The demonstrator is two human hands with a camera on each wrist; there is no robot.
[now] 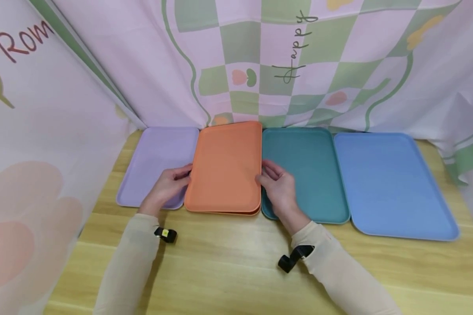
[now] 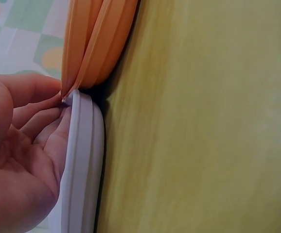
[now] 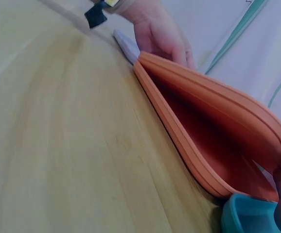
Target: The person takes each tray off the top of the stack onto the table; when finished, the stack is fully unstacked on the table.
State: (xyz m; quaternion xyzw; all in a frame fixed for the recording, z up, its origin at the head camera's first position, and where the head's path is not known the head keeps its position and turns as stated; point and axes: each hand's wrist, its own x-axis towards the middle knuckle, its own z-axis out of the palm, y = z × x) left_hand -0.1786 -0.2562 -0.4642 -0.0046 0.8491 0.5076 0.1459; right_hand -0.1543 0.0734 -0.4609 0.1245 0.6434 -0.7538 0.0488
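Two orange trays lie one on the other. The upper orange tray (image 1: pixel 224 170) is tilted, its right side raised off the lower orange tray (image 3: pixel 203 177), so a wedge-shaped gap shows in the right wrist view. My left hand (image 1: pixel 167 186) pinches the upper tray's left edge, above the lilac tray (image 1: pixel 161 153); the left wrist view shows the fingertips at the orange rim, just over the lilac rim (image 2: pixel 84 160). With thumb and fingers, my right hand (image 1: pixel 280 188) holds the upper tray's right edge, over the teal tray (image 1: pixel 311 175). Its fingertips are partly hidden.
To the right of the teal tray lies a larger blue tray (image 1: pixel 394 183). The trays stand in a row along the back of the wooden table (image 1: pixel 220 262). Behind them hangs a checked curtain (image 1: pixel 240 43), and another printed cloth (image 1: pixel 55 131) hangs at the left.
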